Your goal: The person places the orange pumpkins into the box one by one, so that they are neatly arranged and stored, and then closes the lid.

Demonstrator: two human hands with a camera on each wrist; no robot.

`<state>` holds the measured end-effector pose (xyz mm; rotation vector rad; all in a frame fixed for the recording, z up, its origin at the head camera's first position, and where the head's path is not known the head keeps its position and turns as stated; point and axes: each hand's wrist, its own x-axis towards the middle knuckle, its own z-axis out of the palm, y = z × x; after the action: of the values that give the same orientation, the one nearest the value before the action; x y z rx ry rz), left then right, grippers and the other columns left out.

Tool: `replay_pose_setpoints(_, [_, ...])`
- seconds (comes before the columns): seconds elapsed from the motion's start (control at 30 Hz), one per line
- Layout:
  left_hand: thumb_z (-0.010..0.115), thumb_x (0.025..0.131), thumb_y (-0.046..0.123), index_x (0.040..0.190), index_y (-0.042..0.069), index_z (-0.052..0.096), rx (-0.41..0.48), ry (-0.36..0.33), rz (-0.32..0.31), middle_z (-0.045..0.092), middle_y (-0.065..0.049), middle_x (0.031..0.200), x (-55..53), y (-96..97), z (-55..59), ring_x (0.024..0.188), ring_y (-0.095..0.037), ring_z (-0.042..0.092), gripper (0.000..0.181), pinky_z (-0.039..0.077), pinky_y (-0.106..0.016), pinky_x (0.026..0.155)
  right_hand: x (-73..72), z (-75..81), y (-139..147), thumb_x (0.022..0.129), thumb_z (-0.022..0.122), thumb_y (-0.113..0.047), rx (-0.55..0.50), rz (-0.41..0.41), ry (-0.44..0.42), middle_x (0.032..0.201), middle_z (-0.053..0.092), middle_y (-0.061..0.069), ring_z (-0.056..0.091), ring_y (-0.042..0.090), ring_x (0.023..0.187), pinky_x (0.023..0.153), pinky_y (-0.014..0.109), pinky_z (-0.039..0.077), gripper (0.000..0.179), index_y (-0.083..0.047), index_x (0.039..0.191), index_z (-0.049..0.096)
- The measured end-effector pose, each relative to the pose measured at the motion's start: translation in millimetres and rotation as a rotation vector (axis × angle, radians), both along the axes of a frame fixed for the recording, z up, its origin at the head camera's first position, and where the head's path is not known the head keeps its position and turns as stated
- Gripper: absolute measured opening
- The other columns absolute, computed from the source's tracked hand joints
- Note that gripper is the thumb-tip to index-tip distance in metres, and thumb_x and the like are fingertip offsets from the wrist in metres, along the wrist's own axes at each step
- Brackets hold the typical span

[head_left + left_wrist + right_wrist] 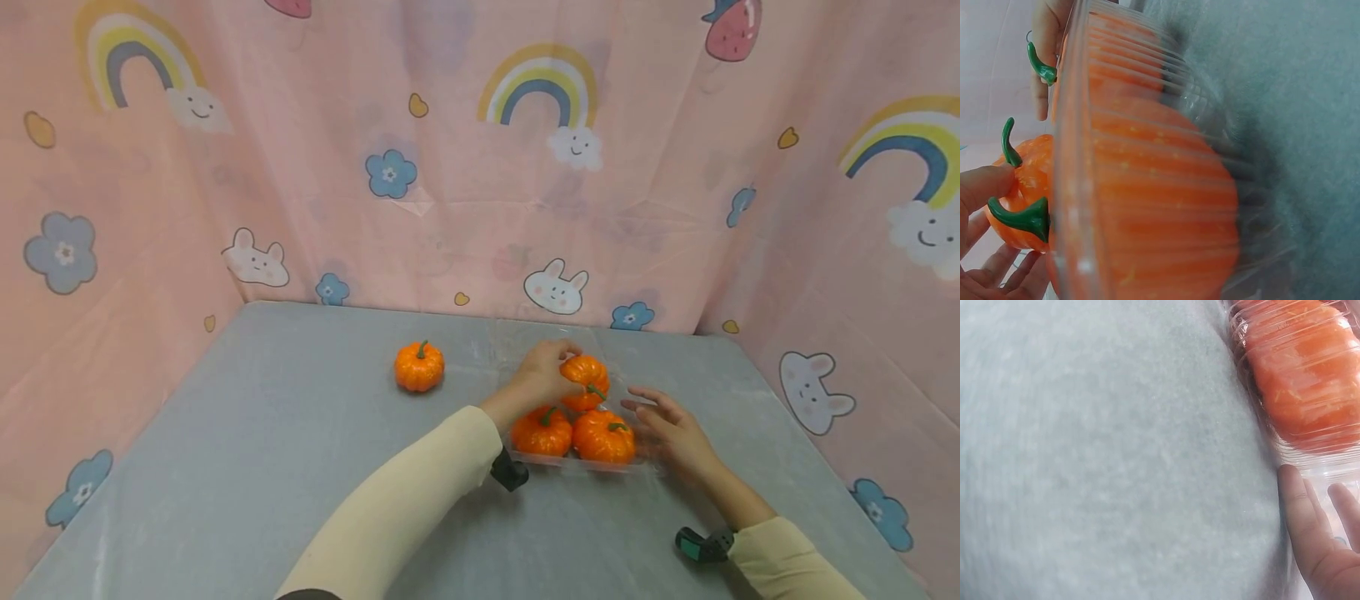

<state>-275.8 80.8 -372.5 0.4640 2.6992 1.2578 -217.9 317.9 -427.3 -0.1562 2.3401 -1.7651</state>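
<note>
Right of centre in the head view, the left hand [546,373] pinches the upper pumpkin [587,375] between thumb and fingers, covering its left side; the left wrist view shows the thumb against it near the green stem. Below sit the front left pumpkin [542,433] and front right pumpkin [604,437], in a clear box [615,467] whose outline is hard to follow apart from its near rim. Whether the upper pumpkin touches those two cannot be told.

The right hand [678,433], fingers spread, is just beside the box's right end; contact is unclear, and the right wrist view cuts the hand off at its lower right corner.

A lone pumpkin [419,367] stands upright on the grey desk [300,433], left of the box. Both cream sleeves [405,492] run off the bottom edge. The left wrist's black device [510,471] is partly hidden by its sleeve.
</note>
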Motion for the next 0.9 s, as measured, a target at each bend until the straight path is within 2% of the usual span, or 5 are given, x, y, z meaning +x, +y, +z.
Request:
replay_pose_setpoints(0.23, [0.074,0.085,0.024,0.126,0.021,0.060,0.023,-0.011,-0.021,0.057,-0.005,0.130,1.0,-2.1,1.1,0.115,-0.020,0.056,0.044,0.052,-0.034,0.095,1.4,0.1,-1.5,0.103,0.040,-0.036,0.024,-0.013,0.012,0.148,0.033,0.031,0.065,0.002,0.099,0.082,0.039,0.058,0.056,-0.005,0.148,0.027])
replay_pose_setpoints(0.4, [0.065,0.091,0.024,0.123,0.020,0.063,0.048,-0.010,-0.028,0.060,-0.004,0.130,0.9,-1.9,1.7,0.115,-0.020,0.058,0.032,0.053,-0.033,0.094,0.9,-0.8,-1.7,0.103,0.040,-0.035,0.018,-0.010,0.019,0.148,0.035,0.030,0.066,0.002,0.098,0.082,0.038,0.058,0.055,-0.005,0.147,0.028])
replay_pose_setpoints(0.63, [0.064,0.091,0.017,0.117,0.023,0.067,0.033,-0.028,-0.025,0.062,-0.004,0.123,0.6,0.4,-1.1,0.097,-0.015,0.059,0.026,0.054,-0.022,0.072,1.3,0.3,-1.7,0.103,0.040,-0.034,0.000,-0.011,0.015,0.148,0.036,0.029,0.065,0.002,0.098,0.081,0.037,0.058,0.051,-0.008,0.147,0.032])
replay_pose_setpoints(0.9, [0.064,0.091,0.018,0.116,0.022,0.067,0.017,-0.009,-0.021,0.061,-0.002,0.123,-0.2,0.2,-3.1,0.105,-0.016,0.058,0.026,0.054,-0.026,0.083,0.8,0.4,-1.0,0.103,0.040,-0.033,-0.004,-0.016,0.017,0.147,0.040,0.026,0.066,0.002,0.098,0.081,0.038,0.058,0.049,-0.010,0.147,0.033])
